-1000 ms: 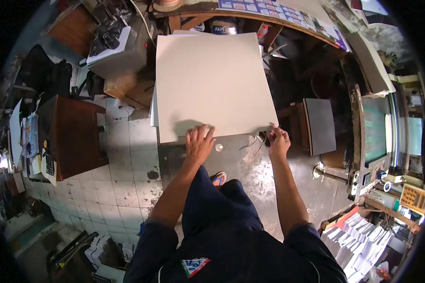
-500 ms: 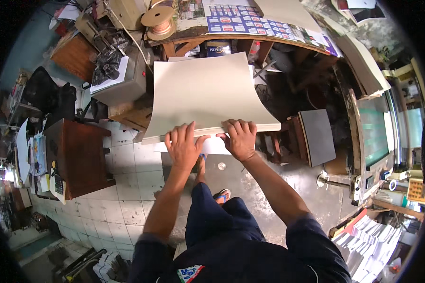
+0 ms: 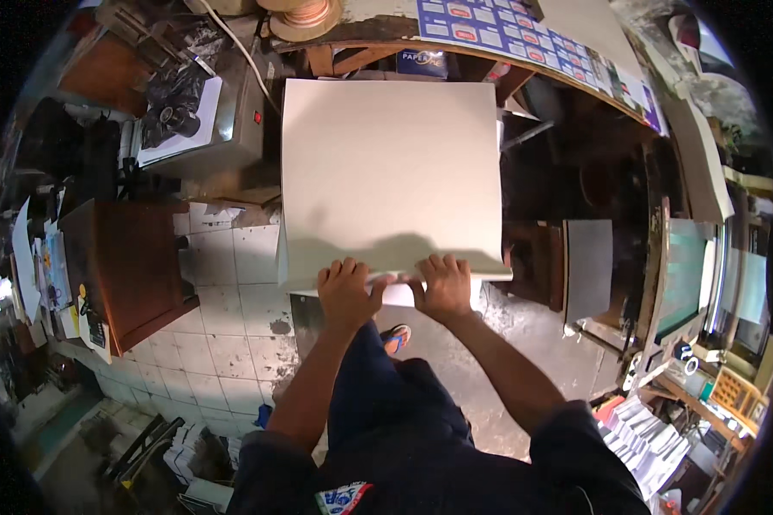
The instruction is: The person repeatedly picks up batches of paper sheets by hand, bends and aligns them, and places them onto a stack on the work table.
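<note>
A stack of large beige card sheets (image 3: 391, 163) lies in front of me, its broad top face almost flat and its near edge slightly curled. My left hand (image 3: 349, 293) grips this near edge left of centre, fingers over the top and thumb pointing inward. Just right of centre, my right hand (image 3: 444, 287) grips the same edge in the same way, the two thumbs close together. Beneath the edge, between the hands, part of a white sheet (image 3: 399, 296) shows. What supports the stack is mostly hidden under it.
Beyond the stack stands a wooden bench (image 3: 361, 58) with blue printed sheets (image 3: 481, 26) and a wire spool (image 3: 305, 19). A metal cabinet (image 3: 242, 129) is at left, above a brown wooden cabinet (image 3: 137, 270). At right are a grey board (image 3: 588, 270) and a glass-topped table (image 3: 685, 266).
The stack has gone from strongly bowed to nearly flat, and its near edge is lower in the view. Both hands have moved toward me with the edge, still gripping it. The view has shifted.
</note>
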`<action>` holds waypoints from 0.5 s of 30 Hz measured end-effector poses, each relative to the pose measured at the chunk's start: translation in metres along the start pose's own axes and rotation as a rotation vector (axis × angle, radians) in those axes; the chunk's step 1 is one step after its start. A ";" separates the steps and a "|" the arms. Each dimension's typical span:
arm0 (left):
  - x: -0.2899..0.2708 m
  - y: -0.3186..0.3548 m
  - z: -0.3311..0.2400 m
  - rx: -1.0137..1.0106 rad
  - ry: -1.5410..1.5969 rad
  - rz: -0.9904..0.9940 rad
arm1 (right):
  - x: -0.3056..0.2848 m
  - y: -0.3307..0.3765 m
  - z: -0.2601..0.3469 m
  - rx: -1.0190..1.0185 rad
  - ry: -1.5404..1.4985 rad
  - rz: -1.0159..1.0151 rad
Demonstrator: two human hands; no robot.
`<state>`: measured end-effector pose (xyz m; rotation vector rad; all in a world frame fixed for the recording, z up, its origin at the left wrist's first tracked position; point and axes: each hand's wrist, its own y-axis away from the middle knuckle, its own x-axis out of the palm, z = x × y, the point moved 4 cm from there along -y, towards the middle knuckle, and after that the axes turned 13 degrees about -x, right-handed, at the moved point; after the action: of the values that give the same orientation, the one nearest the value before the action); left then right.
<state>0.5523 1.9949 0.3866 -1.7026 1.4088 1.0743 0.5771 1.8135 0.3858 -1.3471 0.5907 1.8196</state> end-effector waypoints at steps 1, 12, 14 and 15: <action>-0.010 0.002 -0.003 -0.017 0.031 0.020 | -0.008 0.001 0.003 0.028 -0.015 0.060; 0.007 0.067 0.192 -1.017 0.521 0.116 | -0.001 0.111 -0.144 0.751 -0.646 0.020; 0.026 0.052 0.170 -0.997 0.627 0.175 | 0.025 0.136 -0.187 0.843 -0.851 0.001; 0.025 0.056 0.161 -1.006 0.698 0.215 | 0.029 0.141 -0.199 0.886 -0.802 0.092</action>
<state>0.4712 2.1155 0.2944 -2.9040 1.5875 1.5458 0.5745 1.5917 0.2813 0.0117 0.8486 1.6489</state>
